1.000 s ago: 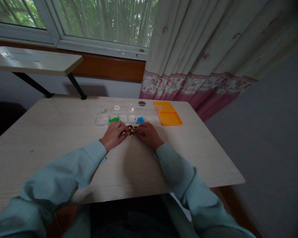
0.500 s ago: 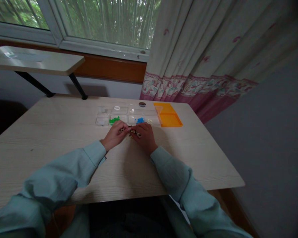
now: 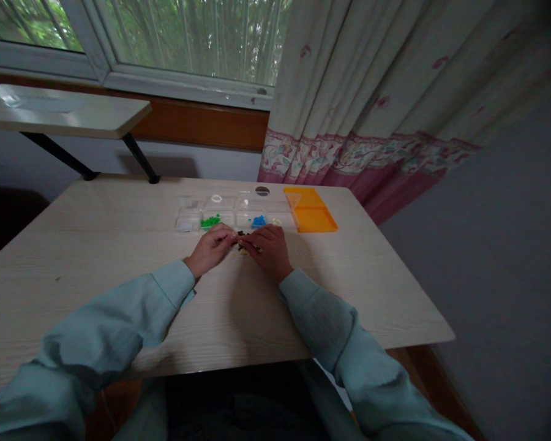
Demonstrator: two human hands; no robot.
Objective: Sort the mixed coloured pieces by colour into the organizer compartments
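So both hands are working in close over the worktop [image 3: 119, 229], the left hand [image 3: 210, 249] and the right hand [image 3: 270, 254] almost meeting fingertip to fingertip above a little heap of dark and yellowish pieces [image 3: 243, 250]. The heap sits right on the worktop, just on the near side of a clear divided tray [image 3: 189, 211], partly hidden by the fingers. Each grip has thumb and fingers bunched inward, but honestly I can't tell if either is clamped on a piece, it's all too tiny. In the tray's near row you've got green bits [image 3: 210, 222] beyond the left hand, then blue bits [image 3: 258, 222] and some pale bits [image 3: 276, 222] beyond the right one. Over at the tray's right end there's an orange tray [image 3: 313, 215] lying flat, with a divider across it.
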